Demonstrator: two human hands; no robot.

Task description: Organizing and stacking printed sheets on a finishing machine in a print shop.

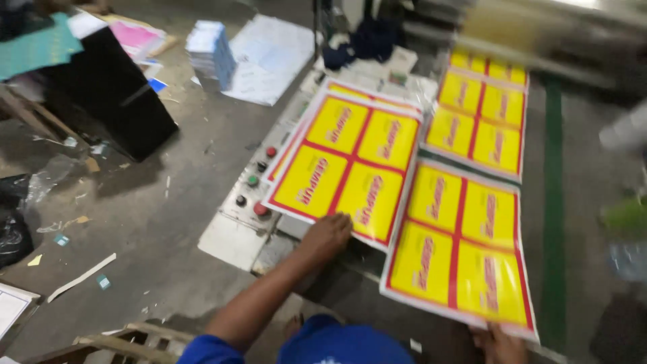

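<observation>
Sheets of yellow-and-red printed labels fill the machine bed. Left hand [328, 234] lies flat, fingers together, on the near edge of the stacked sheets [347, 160], pinning that pile beside the control panel [253, 195] with its coloured buttons. Right hand [500, 344] pinches the bottom edge of the nearer sheet [461, 246], holding it level over the bed. Another printed sheet [482, 114] lies farther up. Left of the machine, littered concrete floor [155, 222] opens toward a black box [111, 91].
</observation>
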